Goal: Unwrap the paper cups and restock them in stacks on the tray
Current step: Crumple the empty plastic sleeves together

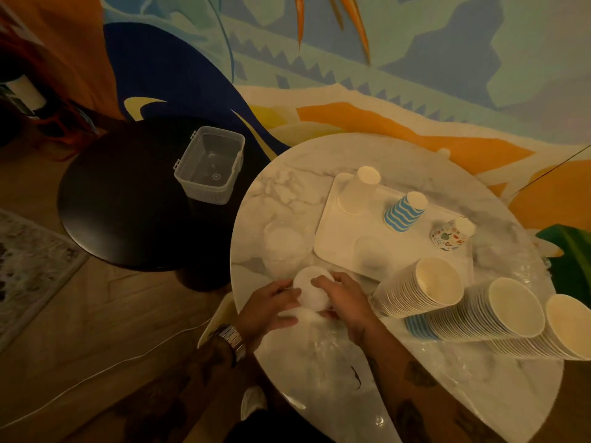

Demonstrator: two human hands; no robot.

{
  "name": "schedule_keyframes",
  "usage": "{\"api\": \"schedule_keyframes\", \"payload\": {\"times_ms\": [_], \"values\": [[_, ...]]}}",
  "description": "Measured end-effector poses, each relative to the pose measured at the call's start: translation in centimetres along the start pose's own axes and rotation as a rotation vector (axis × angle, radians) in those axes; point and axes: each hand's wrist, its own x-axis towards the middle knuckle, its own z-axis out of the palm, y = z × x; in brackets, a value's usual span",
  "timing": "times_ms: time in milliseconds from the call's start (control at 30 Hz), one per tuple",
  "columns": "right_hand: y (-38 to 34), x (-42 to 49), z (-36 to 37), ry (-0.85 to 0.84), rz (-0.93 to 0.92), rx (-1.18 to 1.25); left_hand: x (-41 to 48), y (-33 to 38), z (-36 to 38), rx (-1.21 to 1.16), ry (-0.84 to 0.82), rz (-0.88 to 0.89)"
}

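Note:
Both my hands hold a sleeve of white cups [311, 290] wrapped in clear plastic at the near edge of the marble table. My left hand [270, 310] grips its left side and my right hand [343, 302] curls over its right side. A white tray [332, 241] lies further back. On it stand upside down a white cup [359, 193], a blue-striped cup [404, 211], a patterned cup [451, 233] and a clear cup [371, 251]. Three long stacks of cups lie on their sides at the right: white [422, 287], blue-striped [479, 314] and another [566, 327].
A clear plastic wrapper [323, 350] lies crumpled on the marble table [287, 180] below my hands. More clear cups [284, 247] sit left of the tray. A black round side table [128, 206] on the left carries an empty clear bin [209, 164]. A painted wall rises behind.

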Motion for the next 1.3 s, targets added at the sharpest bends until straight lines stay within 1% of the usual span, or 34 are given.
{"api": "schedule_keyframes", "payload": {"times_ms": [100, 167, 267, 400, 467, 567, 633, 667, 733, 767, 800, 867, 933, 967, 1033, 1133, 1233, 1300], "values": [[0.0, 0.7, -0.1, -0.026, 0.01, 0.032, 0.5, 0.3, 0.1, 0.004, -0.022, -0.004], [0.0, 1.0, -0.2, 0.007, 0.009, 0.023, 0.9, 0.4, 0.2, 0.031, -0.006, 0.005], [-0.1, 0.9, -0.4, 0.061, -0.012, -0.074, 1.3, 0.4, 0.7, 0.059, 0.05, 0.041], [-0.2, 1.4, -0.2, 0.104, -0.054, -0.254, 1.7, 0.2, 1.1, 0.063, 0.072, 0.074], [-0.4, 1.3, 0.0, 0.115, -0.056, -0.302, 1.7, 0.1, 1.1, 0.078, 0.07, 0.08], [-0.7, 1.0, 0.2, 0.126, -0.107, -0.352, 1.1, 0.1, 0.8, 0.146, 0.086, 0.083], [-0.9, 0.3, 0.6, 0.184, -0.22, -0.43, 0.8, 0.0, -0.1, 0.236, 0.156, 0.124], [-1.1, -0.3, 0.9, 0.242, -0.342, -0.477, 0.7, -0.1, -0.7, 0.293, 0.218, 0.156], [-1.8, -1.2, 1.4, 0.327, -0.66, -0.538, 0.8, -0.1, -1.7, 0.432, 0.364, 0.221], [-2.5, -1.6, 1.8, 0.324, -0.788, -0.556, 1.1, -0.1, -2.2, 0.491, 0.429, 0.25], [-3.1, -1.7, 2.1, 0.296, -0.878, -0.584, 1.6, 0.1, -2.6, 0.526, 0.477, 0.281], [-4.2, -1.4, 2.8, 0.225, -0.978, -0.727, 2.7, 0.8, -3.0, 0.602, 0.51, 0.351], [-5.1, -1.0, 3.4, 0.132, -0.959, -0.96, 3.7, 1.5, -3.0, 0.788, 0.509, 0.369], [-5.4, -0.8, 3.6, 0.07, -0.912, -1.06, 4.1, 1.9, -3.0, 0.921, 0.52, 0.356], [-5.9, -0.7, 4.0, -0.011, -0.855, -1.164, 4.7, 2.1, -2.8, 1.114, 0.534, 0.313], [-6.5, -0.9, 4.3, -0.068, -0.796, -1.168, 4.9, 2.3, -2.4, 1.227, 0.56, 0.287], [-6.6, -0.9, 4.7, -0.092, -0.782, -1.166, 5.4, 2.4, -2.4, 1.193, 0.594, 0.275], [-6.5, -0.6, 4.8, -0.099, -0.762, -1.131, 6.0, 2.5, -2.6, 1.171, 0.545, 0.288]]}}
